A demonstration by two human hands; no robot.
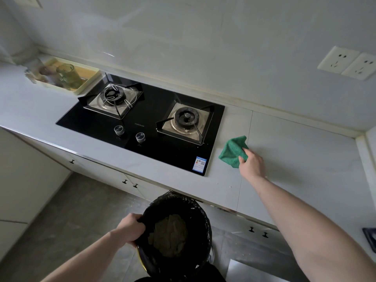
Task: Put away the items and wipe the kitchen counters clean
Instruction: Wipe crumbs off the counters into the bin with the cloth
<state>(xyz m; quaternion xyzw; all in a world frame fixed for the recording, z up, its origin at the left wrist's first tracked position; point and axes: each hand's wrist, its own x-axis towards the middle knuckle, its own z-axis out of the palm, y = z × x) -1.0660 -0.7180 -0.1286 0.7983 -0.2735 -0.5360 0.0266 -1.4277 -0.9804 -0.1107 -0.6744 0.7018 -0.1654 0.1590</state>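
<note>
We see the right hand (251, 163) reaching out over the pale counter (295, 159), just right of the black gas hob (150, 119). Its fingers are curled round one end of a green cloth (233, 150), thumb on the near edge, so the cloth is bunched in the grip while the rest of it fans out to the left and lies on the counter, close to the hob's right edge but apart from it.

The left hand (130, 227) is nearer to us and lower, below the counter's front edge. Its fingers are hooked over the left rim of a bin lined with a black bag (200, 218), the fingertips tucked inside and out of sight. The bin is held up near the counter's edge, and crumpled brownish paper (169, 235) lies inside it.

On the far left of the counter we find a cream tray (89, 80) holding a green glass (66, 75) and some blurred small things we cannot make out. On the wall at the far right sit two white sockets (345, 63). Cabinet doors with dark handles (130, 184) run beneath the counter.
</note>
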